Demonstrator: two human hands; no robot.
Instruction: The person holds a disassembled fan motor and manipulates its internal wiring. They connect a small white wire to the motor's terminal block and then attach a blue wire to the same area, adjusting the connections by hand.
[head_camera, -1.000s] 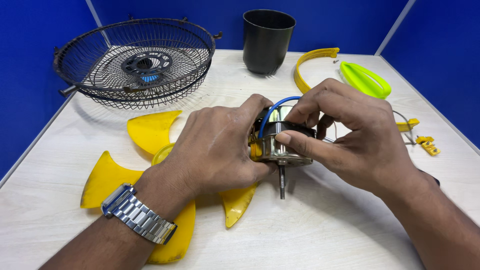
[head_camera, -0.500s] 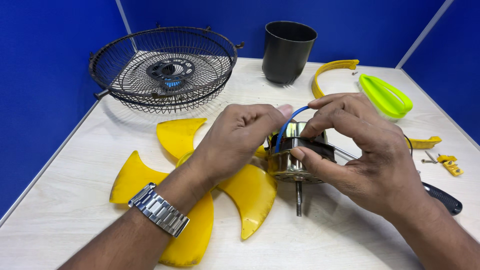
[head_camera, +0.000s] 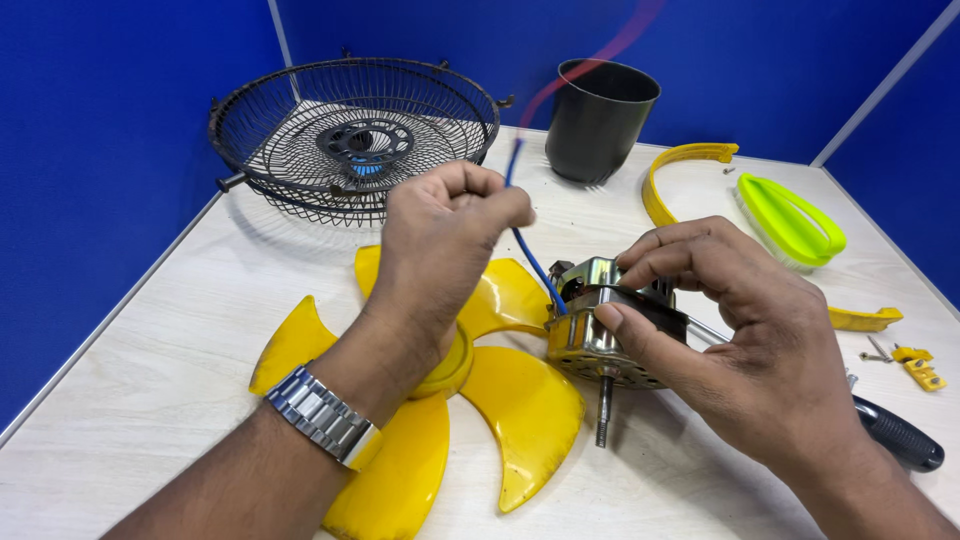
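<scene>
The left hand (head_camera: 450, 225) pinches the blue wire (head_camera: 530, 262), which runs down-right from its fingers to the motor (head_camera: 598, 335) gripped between the right hand (head_camera: 745, 345) fingers, shaft pointing down.

At the far left of my table (head_camera: 150, 380) sits a black wire fan guard (head_camera: 355, 135), round and bowl-like, with a dark hub at its centre. To its right stands a black plastic cup-shaped housing (head_camera: 598, 120), upright and open at the top. Directly below me a yellow fan blade (head_camera: 500, 400) lies flat, its petals spread on the pale wood-grain surface. Further right, a curved yellow band (head_camera: 680, 165) lies beside a bright green oval brush (head_camera: 790, 215). Near the right edge I see a small yellow clip (head_camera: 918, 365), a yellow curved strip (head_camera: 860, 318) and a black tool handle (head_camera: 900, 435). Blue partition walls (head_camera: 110, 130) enclose the table.
</scene>
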